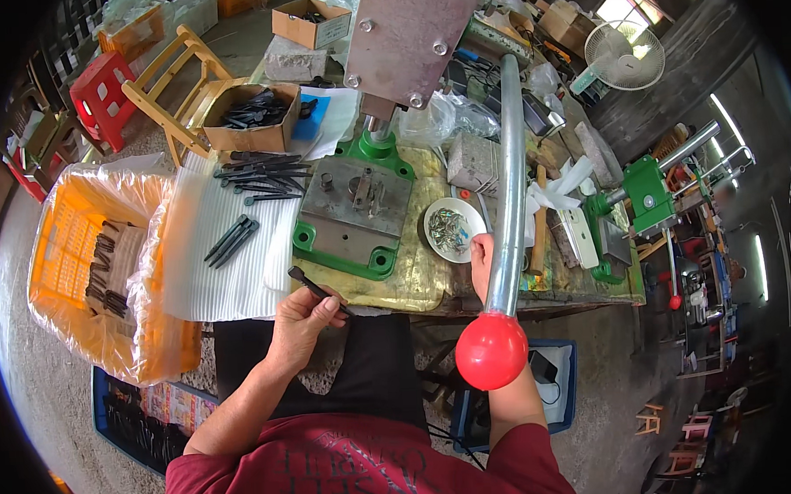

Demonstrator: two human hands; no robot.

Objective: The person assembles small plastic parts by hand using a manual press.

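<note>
My left hand [300,329] pinches a slim black bar-shaped part [307,281] between thumb and fingers, held tilted at the table's front edge. My right hand [480,263] is at the right rim of a white bowl [430,242] with many small metal pieces [449,230] in it. A steel lever [509,154] with a red ball knob [492,351] passes in front of that hand and hides part of its fingers. Between the hands, farther back, stands a green press base [352,265] with a steel plate [341,218]; nothing black lies on it.
Black parts lie in a group [233,240] and a pile [264,175] on white foam sheet [189,274]. A carton [254,130] holds more. An orange crate [48,271] with a plastic liner stands left. Stone blocks [474,162] and a second green press [649,192] are right.
</note>
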